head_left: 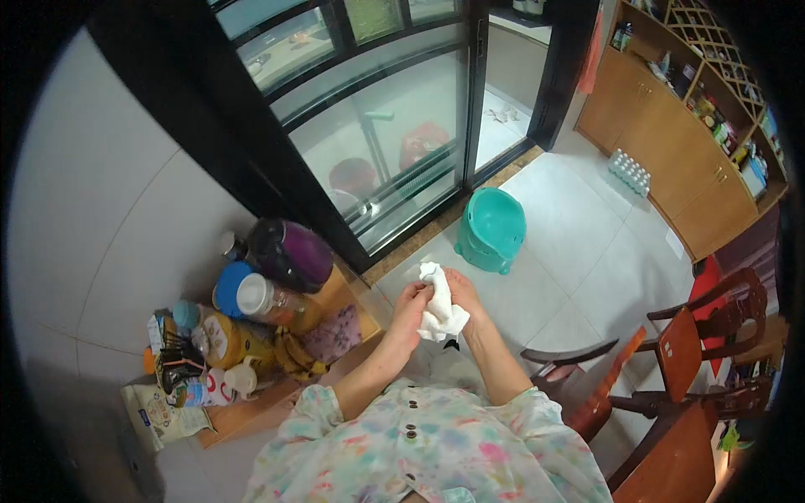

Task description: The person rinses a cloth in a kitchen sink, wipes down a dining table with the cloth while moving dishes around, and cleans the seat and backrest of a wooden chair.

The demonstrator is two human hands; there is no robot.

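A crumpled white cloth (440,312) is bunched up in front of my body, gripped from both sides. My left hand (409,308) is closed on its left side, the thumb pressed against it. On the other side my right hand (465,295) is closed around it, with some fingers hidden behind the folds. Whether it is fabric or thick paper is hard to tell. Just beyond my hands, a teal plastic tub (492,228) stands on the floor.
To the left, a wooden cabinet top (348,289) carries a purple-black appliance (289,254), jars, bananas (295,354) and packets. A glass sliding door (377,142) stands ahead. Wooden chairs (679,344) crowd the right. Bottles (629,173) sit by the wooden cupboard (662,126).
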